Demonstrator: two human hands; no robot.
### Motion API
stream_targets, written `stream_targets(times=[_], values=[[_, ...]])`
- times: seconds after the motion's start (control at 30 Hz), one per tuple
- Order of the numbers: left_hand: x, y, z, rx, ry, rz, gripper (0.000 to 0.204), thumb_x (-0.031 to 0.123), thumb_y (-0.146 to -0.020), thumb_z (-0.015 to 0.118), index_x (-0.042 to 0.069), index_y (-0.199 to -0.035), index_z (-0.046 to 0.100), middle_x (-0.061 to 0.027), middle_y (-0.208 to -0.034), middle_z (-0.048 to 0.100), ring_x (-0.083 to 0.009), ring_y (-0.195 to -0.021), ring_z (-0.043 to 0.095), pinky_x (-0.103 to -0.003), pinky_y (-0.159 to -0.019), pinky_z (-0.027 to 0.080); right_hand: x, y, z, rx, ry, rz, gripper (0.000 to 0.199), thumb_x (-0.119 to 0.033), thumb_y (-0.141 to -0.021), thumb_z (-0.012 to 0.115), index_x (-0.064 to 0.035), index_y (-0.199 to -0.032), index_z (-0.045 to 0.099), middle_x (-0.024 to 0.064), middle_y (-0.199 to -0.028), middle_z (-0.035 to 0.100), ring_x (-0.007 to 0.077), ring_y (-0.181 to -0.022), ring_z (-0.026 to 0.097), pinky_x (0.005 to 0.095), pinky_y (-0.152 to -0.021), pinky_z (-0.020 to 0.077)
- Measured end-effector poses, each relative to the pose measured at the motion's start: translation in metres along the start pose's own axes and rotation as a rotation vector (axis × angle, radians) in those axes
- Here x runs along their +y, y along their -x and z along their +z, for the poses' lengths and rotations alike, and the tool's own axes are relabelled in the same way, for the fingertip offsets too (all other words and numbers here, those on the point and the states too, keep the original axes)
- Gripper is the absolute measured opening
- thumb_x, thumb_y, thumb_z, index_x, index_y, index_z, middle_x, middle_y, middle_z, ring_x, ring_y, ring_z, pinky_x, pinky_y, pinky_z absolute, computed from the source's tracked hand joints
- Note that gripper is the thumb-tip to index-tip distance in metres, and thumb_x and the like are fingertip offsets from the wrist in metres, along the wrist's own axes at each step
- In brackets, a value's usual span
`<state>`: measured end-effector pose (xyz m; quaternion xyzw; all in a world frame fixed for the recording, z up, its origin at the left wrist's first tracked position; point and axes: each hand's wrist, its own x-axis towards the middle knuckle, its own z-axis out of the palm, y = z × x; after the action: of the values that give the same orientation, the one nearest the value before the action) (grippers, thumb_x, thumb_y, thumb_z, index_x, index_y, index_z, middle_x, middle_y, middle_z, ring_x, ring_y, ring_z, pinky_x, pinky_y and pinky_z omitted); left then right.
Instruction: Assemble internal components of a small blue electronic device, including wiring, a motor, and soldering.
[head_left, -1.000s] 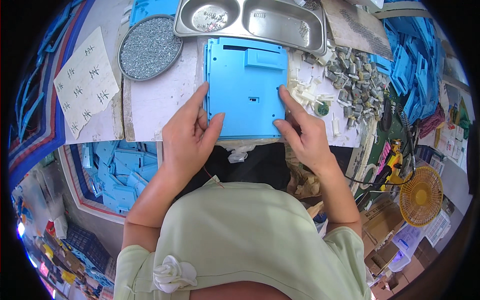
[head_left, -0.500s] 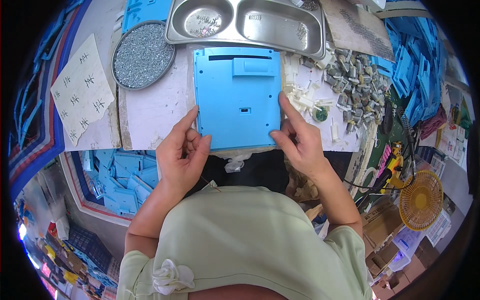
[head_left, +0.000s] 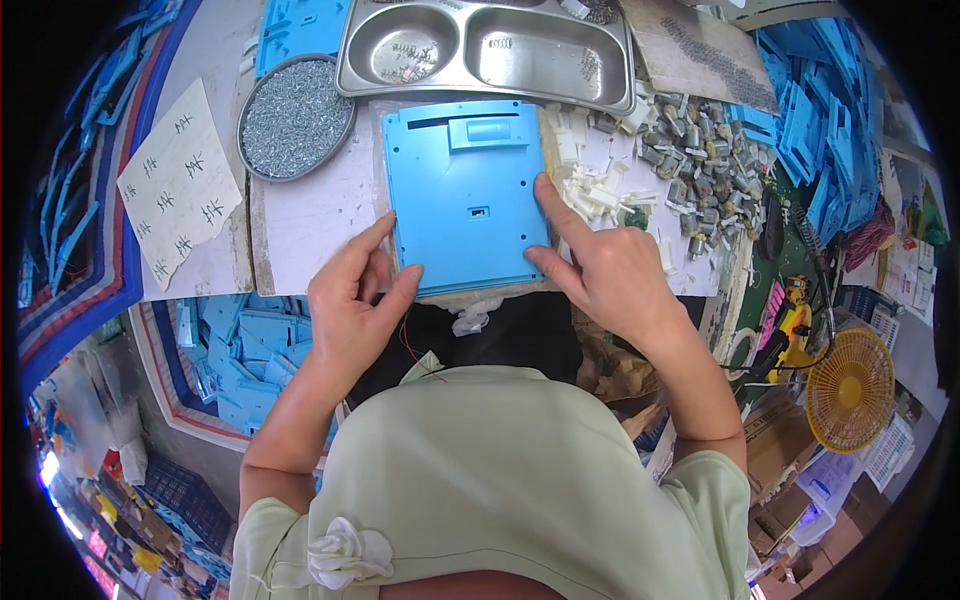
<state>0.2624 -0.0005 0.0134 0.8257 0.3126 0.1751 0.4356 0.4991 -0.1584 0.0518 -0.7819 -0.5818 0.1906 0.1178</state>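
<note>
A flat, square blue plastic panel (head_left: pixel 455 215) lies on the near part of the table. It has a long dark slot and a raised block near its far edge, a small opening in the middle and several small holes. My left hand (head_left: pixel 350 290) grips the panel's left edge, index finger along the side and thumb at the near corner. From the other side, my right hand (head_left: pixel 600 265) presses its index finger and thumb against the right edge. The tips of my other fingers are partly hidden. Clear plastic film (head_left: pixel 378 160) shows around the panel.
Beyond the panel stands a steel compartment tray (head_left: pixel 462 60) with small springs. A round dish of screws (head_left: pixel 298 118) sits to its left. White plastic parts (head_left: pixel 600 190) and small motors (head_left: pixel 690 165) lie on the right. Blue panels (head_left: pixel 245 350) fill a container below the table's left edge.
The view has shifted a little. The blue panel appears turned slightly counterclockwise, its right edge and my right hand further left; both hands stay at its sides.
</note>
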Motion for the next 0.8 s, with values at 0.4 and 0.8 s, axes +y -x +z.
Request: stream_targets(times=[0.4, 0.8], values=[[0.028, -0.045, -0.013, -0.273, -0.54, 0.492, 0.049, 0.014, -0.082, 0.072, 0.013, -0.13, 0.066, -0.0081, -0.142, 0.061, -0.0302, -0.14, 0.051, -0.057, -0.121, 0.02, 0.037, -0.04, -0.01, -0.107, -0.903, 0.326, 0.024, -0.008, -0.096, 0.069, 0.0014, -0.118, 0.066, 0.002, -0.071, 0.068, 0.0078, -0.063, 0.064, 0.0251, -0.055, 0.0497], [0.023, -0.047, -0.005, -0.268, -0.511, 0.517, 0.05, 0.012, -0.083, 0.068, 0.012, -0.132, 0.066, -0.0133, -0.144, 0.058, -0.0342, -0.137, 0.051, -0.056, -0.12, 0.022, 0.042, -0.089, -0.032, -0.346, -0.814, 0.367, 0.012, -0.012, -0.099, 0.066, -0.0025, -0.099, 0.059, 0.0088, -0.074, 0.072, 0.0134, -0.065, 0.071, 0.0246, -0.055, 0.0548]])
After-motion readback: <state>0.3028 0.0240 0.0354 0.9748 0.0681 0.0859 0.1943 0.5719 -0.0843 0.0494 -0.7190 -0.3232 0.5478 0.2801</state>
